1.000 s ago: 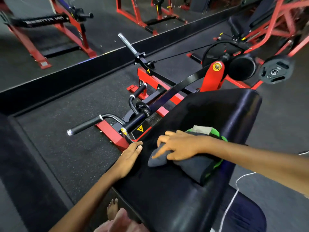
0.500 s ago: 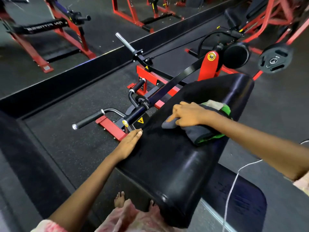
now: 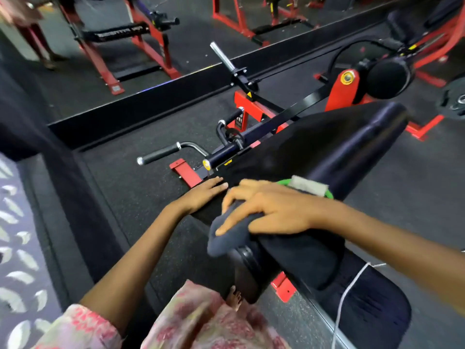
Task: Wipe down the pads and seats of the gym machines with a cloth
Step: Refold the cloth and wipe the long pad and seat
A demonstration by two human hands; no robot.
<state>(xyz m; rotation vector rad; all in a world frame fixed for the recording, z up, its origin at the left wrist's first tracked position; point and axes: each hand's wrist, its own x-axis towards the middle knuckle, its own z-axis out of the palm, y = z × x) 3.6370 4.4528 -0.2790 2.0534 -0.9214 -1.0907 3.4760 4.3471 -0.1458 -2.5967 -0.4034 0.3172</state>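
Pressing dark grey green-trimmed cloth [image 3: 227, 241] onto long black padded machine pad [image 3: 327, 152], right hand [image 3: 266, 207] fingers spread; pad runs away up-right; left hand [image 3: 203, 193] flat on its edge.

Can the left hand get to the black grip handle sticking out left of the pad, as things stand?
Probably yes. The left hand rests flat on the pad's left edge holding nothing, and the grip handle lies just beyond it over bare floor, nothing between. The right hand presses the cloth elsewhere.
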